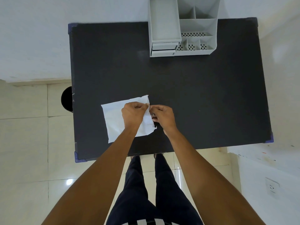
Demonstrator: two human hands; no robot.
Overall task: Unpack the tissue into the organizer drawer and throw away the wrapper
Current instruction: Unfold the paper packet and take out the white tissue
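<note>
Now we pinch the white tissue pack (113, 117) (its wrapper edge torn) with both our left hand (133, 114) and right hand (164, 117), near the black table's (211, 95) front-left corner; the grey organizer (181, 30) sits at the far edge.

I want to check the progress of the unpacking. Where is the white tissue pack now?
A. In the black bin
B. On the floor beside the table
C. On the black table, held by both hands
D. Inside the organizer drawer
C: the white tissue pack lies on the black table, with the left hand and right hand pinching its torn edge.
</note>
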